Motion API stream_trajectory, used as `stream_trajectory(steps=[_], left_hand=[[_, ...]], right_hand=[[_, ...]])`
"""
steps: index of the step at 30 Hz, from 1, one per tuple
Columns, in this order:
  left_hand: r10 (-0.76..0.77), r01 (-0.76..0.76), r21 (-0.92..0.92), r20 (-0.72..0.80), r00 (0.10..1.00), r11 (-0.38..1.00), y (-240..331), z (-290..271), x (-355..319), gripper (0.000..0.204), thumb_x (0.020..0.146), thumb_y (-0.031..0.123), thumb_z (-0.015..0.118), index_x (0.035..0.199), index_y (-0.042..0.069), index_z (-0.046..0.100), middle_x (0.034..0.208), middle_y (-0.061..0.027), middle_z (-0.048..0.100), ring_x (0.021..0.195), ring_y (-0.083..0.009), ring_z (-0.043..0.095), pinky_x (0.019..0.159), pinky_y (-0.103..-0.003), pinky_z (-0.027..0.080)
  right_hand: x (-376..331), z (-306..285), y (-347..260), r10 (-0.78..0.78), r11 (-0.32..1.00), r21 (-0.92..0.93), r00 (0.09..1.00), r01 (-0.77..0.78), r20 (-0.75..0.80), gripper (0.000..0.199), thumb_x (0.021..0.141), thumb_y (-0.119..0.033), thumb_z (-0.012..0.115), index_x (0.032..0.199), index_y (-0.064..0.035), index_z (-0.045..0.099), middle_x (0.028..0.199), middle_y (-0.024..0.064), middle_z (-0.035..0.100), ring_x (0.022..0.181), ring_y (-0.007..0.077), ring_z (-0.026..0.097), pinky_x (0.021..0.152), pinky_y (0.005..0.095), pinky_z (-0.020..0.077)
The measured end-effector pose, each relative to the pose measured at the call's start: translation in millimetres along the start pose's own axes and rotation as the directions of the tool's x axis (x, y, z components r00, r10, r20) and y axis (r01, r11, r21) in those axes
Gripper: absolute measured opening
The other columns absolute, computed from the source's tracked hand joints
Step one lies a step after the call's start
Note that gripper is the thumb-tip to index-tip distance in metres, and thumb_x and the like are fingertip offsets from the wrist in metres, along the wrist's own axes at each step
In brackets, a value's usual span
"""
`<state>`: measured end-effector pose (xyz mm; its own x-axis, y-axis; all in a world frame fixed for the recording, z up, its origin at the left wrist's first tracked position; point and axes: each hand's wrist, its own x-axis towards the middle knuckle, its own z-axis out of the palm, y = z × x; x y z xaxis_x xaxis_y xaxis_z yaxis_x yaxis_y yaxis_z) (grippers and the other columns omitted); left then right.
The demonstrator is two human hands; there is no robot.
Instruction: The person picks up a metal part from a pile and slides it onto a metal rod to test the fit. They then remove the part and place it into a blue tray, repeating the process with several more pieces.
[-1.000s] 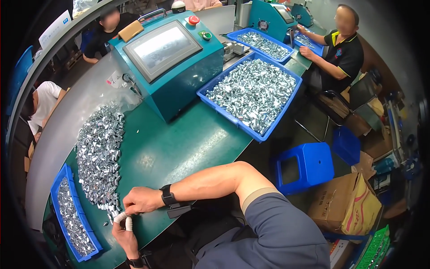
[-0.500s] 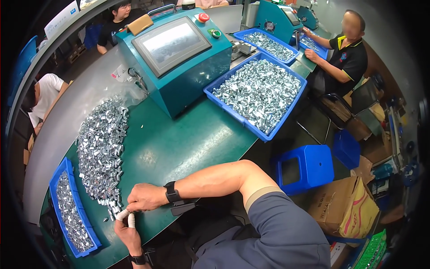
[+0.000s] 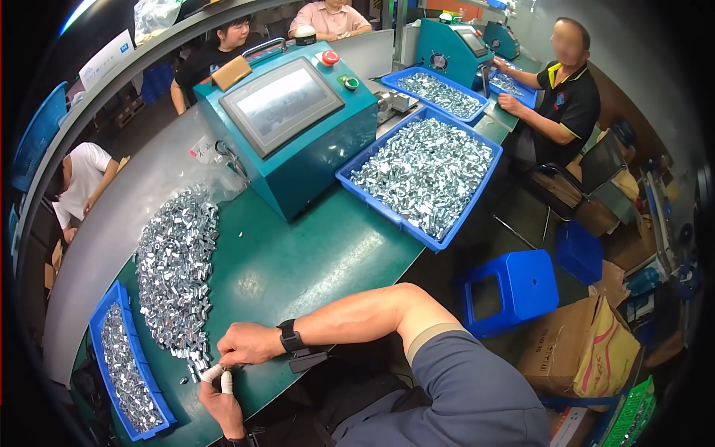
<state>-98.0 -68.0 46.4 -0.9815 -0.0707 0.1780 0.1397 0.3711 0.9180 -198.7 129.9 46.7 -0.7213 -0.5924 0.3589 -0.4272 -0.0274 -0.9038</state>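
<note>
My left hand (image 3: 222, 402), with white coverings on its thumb and a finger, is closed at the near end of a long heap of small silvery metal sleeves (image 3: 176, 276). Over it, my right hand (image 3: 251, 343) reaches in from the right, its fingers pinched. The fingertips of both hands meet, and whatever lies between them is too small and covered to name. Left of the heap is a narrow blue tray (image 3: 126, 298) of similar, smaller-looking metal pieces. A stray piece (image 3: 183, 380) lies beside my left hand.
A teal machine (image 3: 320, 160) with a screen stands on the green table (image 3: 313, 257). To its right is a large blue tray (image 3: 439, 244) full of metal pieces. A blue stool (image 3: 521, 287) and a cardboard box (image 3: 558, 343) are at the right. Co-workers sit or stand around.
The whole scene sits slightly lower in the picture, and another person shows more at the top. My hands stay together at the heap's near end, fingers still closed.
</note>
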Motion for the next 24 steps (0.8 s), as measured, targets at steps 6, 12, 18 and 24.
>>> stream_trajectory(steps=[6,12,18,24], left_hand=[[-0.02,0.019,-0.054,-0.009,1.0,0.998,-2.5,-1.0,2.2,0.015,0.097,0.002,0.068,0.111,-0.003,0.066,0.098,-0.0037,0.069,0.087,-0.0101,0.062,0.081,-0.025,0.05],[-0.025,0.024,-0.053,-0.017,1.0,0.998,-4.2,-0.8,3.6,0.016,0.098,0.003,0.068,0.112,-0.003,0.066,0.1,-0.0038,0.069,0.088,-0.0101,0.062,0.081,-0.025,0.05],[-0.015,0.015,-0.034,0.001,1.0,0.999,-2.3,2.2,2.5,0.016,0.097,0.003,0.068,0.112,-0.003,0.066,0.1,-0.0037,0.069,0.088,-0.0101,0.062,0.081,-0.025,0.05],[-0.024,0.021,-0.083,-0.035,0.999,0.996,-4.0,2.7,1.2,0.015,0.097,0.002,0.068,0.111,-0.003,0.066,0.1,-0.0042,0.07,0.089,-0.0109,0.063,0.083,-0.026,0.051]], right_hand=[[0.7,-0.9,-5.9,0.068,0.997,0.032,0.997,-0.069,0.041,0.032,0.09,-0.029,0.065,0.069,-0.0046,0.067,0.059,0.0072,0.066,0.054,0.0241,0.065,0.056,0.0383,0.0489],[-0.1,-1.4,0.4,-0.016,1.0,0.004,1.0,0.016,0.005,0.033,0.092,-0.031,0.065,0.073,-0.0045,0.067,0.064,0.0097,0.068,0.062,0.027,0.066,0.06,0.0419,0.0487],[0.4,-4.3,-3.2,0.066,0.997,-0.046,0.996,-0.063,0.066,0.037,0.09,-0.029,0.065,0.064,-0.003,0.066,0.057,0.007,0.064,0.057,0.0263,0.065,0.058,0.0402,0.0489],[-3.5,-6.0,-13.3,0.068,0.995,0.064,0.997,-0.071,0.04,0.024,0.09,-0.025,0.069,0.082,-0.0024,0.068,0.072,0.0096,0.07,0.066,0.025,0.068,0.06,0.0371,0.0499]])
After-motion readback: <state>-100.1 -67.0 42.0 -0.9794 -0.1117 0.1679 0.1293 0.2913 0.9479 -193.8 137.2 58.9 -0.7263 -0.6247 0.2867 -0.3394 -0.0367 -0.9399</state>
